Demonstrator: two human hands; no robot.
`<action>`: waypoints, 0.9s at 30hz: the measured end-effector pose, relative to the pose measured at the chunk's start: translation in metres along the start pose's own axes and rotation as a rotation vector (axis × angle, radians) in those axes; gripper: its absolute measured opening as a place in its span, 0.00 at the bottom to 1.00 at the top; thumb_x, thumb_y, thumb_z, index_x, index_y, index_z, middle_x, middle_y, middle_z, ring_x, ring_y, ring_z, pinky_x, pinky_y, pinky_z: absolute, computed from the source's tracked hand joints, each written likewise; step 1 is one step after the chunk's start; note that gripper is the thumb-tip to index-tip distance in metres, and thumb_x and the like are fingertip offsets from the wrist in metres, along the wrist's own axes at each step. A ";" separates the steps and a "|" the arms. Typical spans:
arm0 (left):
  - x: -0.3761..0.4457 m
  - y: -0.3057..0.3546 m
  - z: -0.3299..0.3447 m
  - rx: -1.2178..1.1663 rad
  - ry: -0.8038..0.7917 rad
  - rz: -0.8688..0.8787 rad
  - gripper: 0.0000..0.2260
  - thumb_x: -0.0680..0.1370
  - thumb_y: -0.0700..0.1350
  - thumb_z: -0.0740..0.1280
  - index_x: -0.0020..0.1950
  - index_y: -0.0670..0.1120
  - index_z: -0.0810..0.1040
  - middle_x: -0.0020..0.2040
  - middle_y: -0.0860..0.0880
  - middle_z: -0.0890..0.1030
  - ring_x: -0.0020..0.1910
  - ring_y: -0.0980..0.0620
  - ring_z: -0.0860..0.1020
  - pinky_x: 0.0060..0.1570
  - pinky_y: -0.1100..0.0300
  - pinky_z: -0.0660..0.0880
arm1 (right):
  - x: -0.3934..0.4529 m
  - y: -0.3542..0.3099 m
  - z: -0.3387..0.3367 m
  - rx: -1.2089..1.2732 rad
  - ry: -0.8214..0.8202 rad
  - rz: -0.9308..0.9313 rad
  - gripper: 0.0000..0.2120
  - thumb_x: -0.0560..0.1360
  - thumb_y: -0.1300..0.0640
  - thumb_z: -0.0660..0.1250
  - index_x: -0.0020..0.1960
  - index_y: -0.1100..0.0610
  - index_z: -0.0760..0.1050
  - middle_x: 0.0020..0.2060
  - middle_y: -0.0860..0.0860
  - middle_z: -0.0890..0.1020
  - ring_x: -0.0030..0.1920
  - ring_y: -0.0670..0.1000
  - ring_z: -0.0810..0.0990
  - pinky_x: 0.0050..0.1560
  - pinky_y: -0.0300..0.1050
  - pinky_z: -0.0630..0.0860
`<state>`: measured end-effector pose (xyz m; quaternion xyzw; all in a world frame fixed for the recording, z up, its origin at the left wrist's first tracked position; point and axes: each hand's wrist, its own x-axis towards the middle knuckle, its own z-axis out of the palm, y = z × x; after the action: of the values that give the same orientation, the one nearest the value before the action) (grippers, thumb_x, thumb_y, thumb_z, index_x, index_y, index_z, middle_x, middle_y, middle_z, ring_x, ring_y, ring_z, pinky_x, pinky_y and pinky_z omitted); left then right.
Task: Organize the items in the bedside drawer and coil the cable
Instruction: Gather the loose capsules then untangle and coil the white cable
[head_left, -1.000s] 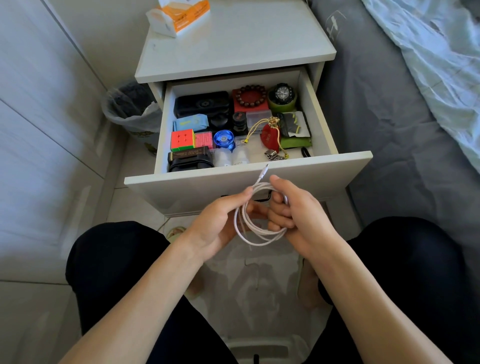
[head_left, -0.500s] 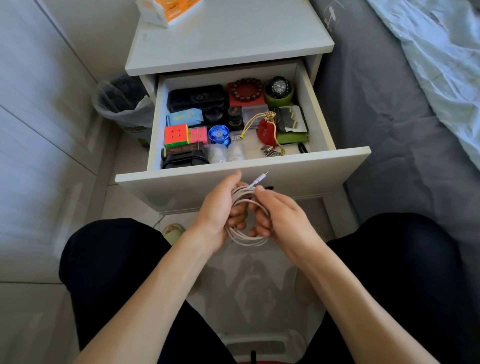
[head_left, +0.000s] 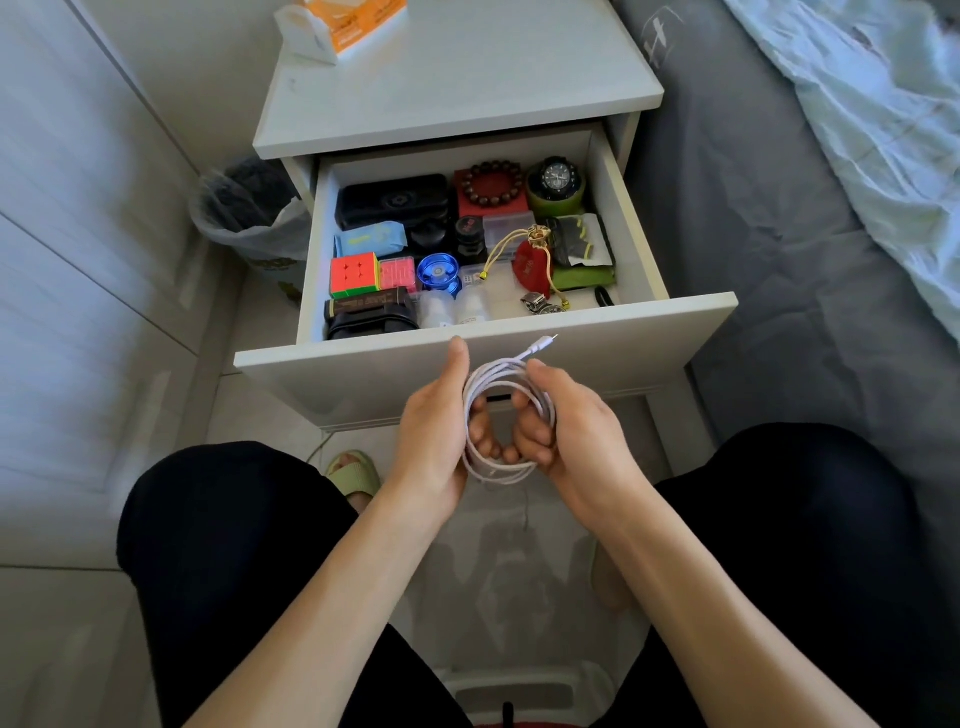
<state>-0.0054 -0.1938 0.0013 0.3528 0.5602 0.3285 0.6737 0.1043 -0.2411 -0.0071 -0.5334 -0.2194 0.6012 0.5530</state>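
A white cable (head_left: 498, 371) is wound into a loop in front of the open bedside drawer (head_left: 649, 332). My left hand (head_left: 436, 431) grips the loop's left side, thumb up along it. My right hand (head_left: 566, 426) grips the right side, fingers curled through the coil. The cable's plug end (head_left: 543, 344) sticks up over the drawer front. Inside the drawer lie a puzzle cube (head_left: 354, 274), a blue yo-yo (head_left: 439, 271), a red pouch (head_left: 531, 267), a bead bracelet (head_left: 492, 183), a watch (head_left: 557, 179) and a black case (head_left: 392, 200).
A tissue box (head_left: 343, 23) stands on the nightstand top (head_left: 467, 83). A lined waste bin (head_left: 249, 213) sits to the left by the wall. The grey bed (head_left: 779, 208) with a pale blanket runs along the right. A green slipper (head_left: 356, 470) lies under the drawer.
The loop has rounded out between my hands. My right hand shifted from pinching the plug end to gripping the coil's right side; the view moved closer to the drawer.
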 end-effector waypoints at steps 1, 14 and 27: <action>0.000 0.000 0.002 0.005 0.056 0.008 0.25 0.80 0.62 0.61 0.32 0.45 0.73 0.26 0.47 0.67 0.25 0.50 0.67 0.26 0.60 0.66 | -0.001 0.001 0.002 -0.026 -0.011 -0.012 0.17 0.81 0.51 0.60 0.37 0.59 0.71 0.25 0.52 0.62 0.26 0.50 0.60 0.32 0.46 0.61; 0.003 0.029 -0.013 -0.041 -0.421 -0.135 0.22 0.82 0.55 0.59 0.30 0.48 0.64 0.21 0.53 0.57 0.19 0.56 0.54 0.26 0.60 0.58 | 0.005 -0.018 0.000 -0.185 0.072 -0.050 0.18 0.81 0.50 0.61 0.39 0.57 0.79 0.27 0.51 0.74 0.28 0.50 0.73 0.37 0.49 0.74; -0.007 0.052 -0.033 -0.630 -0.269 0.059 0.21 0.83 0.51 0.53 0.31 0.48 0.64 0.21 0.53 0.57 0.19 0.56 0.54 0.25 0.61 0.56 | 0.005 0.011 0.024 -0.593 -0.260 0.195 0.09 0.78 0.60 0.60 0.53 0.61 0.77 0.49 0.57 0.84 0.38 0.55 0.84 0.36 0.47 0.79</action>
<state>-0.0419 -0.1686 0.0443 0.1834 0.3269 0.4553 0.8076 0.0793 -0.2323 -0.0104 -0.6083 -0.4012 0.6245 0.2811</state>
